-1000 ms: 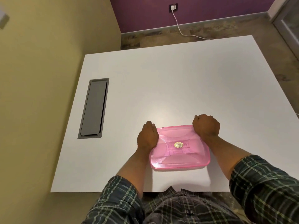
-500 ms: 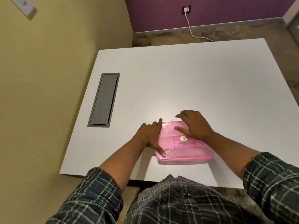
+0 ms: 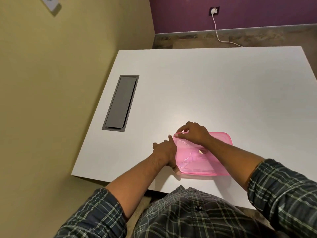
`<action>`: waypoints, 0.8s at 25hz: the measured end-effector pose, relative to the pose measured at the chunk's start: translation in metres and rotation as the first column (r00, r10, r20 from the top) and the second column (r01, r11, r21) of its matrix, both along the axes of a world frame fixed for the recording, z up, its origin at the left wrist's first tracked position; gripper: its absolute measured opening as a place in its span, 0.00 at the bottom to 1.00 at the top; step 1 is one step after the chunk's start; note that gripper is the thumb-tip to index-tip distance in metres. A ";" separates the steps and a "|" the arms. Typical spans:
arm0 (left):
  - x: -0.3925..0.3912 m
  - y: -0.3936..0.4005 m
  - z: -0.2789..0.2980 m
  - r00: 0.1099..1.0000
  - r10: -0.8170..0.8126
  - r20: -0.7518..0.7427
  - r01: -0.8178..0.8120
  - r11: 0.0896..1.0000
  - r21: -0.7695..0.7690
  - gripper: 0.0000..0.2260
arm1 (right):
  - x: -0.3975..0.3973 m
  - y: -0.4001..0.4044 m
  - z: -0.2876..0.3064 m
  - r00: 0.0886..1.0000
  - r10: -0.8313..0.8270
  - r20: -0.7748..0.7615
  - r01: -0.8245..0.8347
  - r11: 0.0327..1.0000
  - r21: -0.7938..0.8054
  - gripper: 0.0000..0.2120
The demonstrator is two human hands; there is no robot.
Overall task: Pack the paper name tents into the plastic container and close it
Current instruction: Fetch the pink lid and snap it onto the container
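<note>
Two bare hands work at a translucent pink plastic container (image 3: pixel 205 158) that lies flat on the white table (image 3: pixel 205 86), in the lower middle of the frame near the table's near edge. Its pink lid (image 3: pixel 217 143) is on top, with a small round gold sticker (image 3: pixel 202 151) near the centre. What is inside the container cannot be made out through the plastic.

The left hand (image 3: pixel 165 152) rests against the container's left side: the index finger points up along the upper-left corner, and the thumb reaches down to touch the lower-left corner. Its fingers are spread narrowly along that edge, pressed to the side and not wrapped around anything.

The right hand (image 3: pixel 194 133) reaches across from the right and sits over the upper-left corner of the lid, fingers curled and pinching the lid's rim there. Whether that corner is fully seated cannot be told.

Both forearms come out of rolled-up sleeves of a dark plaid shirt (image 3: pixel 188 215) at the bottom of the frame.

A grey rectangular cable hatch (image 3: pixel 121 103) is set into the table at centre left, well apart from the container. In the upper right, a white cable (image 3: pixel 216 30) runs from a wall socket (image 3: pixel 214 11) on the purple wall down to the floor.
</note>
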State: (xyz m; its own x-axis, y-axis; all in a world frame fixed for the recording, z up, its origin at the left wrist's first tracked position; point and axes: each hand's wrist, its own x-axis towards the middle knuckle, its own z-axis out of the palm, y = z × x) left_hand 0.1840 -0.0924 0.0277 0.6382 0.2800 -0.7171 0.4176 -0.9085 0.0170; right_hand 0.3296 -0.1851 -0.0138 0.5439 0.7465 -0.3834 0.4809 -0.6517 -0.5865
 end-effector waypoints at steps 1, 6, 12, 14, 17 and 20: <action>0.000 -0.001 0.000 1.000 0.022 0.002 -0.022 1.000 -0.016 0.71 | 0.001 0.002 0.001 0.999 -0.031 -0.026 0.031 1.000 -0.004 0.15; 0.002 -0.006 -0.003 0.993 0.119 0.003 -0.119 0.991 -0.055 0.67 | 0.007 0.012 -0.003 0.978 -0.141 -0.153 0.131 0.989 -0.071 0.16; -0.013 -0.006 -0.010 0.983 0.161 0.084 -0.150 0.980 -0.130 0.58 | 0.003 0.015 -0.004 0.980 -0.163 -0.117 0.153 0.984 -0.094 0.18; -0.011 -0.006 -0.008 0.989 0.129 0.073 -0.120 0.987 -0.110 0.60 | 0.003 0.014 -0.002 0.985 -0.143 -0.094 0.135 0.987 -0.085 0.18; -0.004 -0.009 -0.008 0.996 0.069 0.054 -0.066 0.997 -0.042 0.63 | 0.001 0.010 0.003 0.995 -0.061 -0.079 0.057 0.997 -0.053 0.15; -0.001 -0.006 -0.010 0.997 0.071 0.022 -0.069 0.996 -0.056 0.68 | 0.006 0.001 0.007 0.985 -0.025 -0.170 0.041 0.995 0.090 0.07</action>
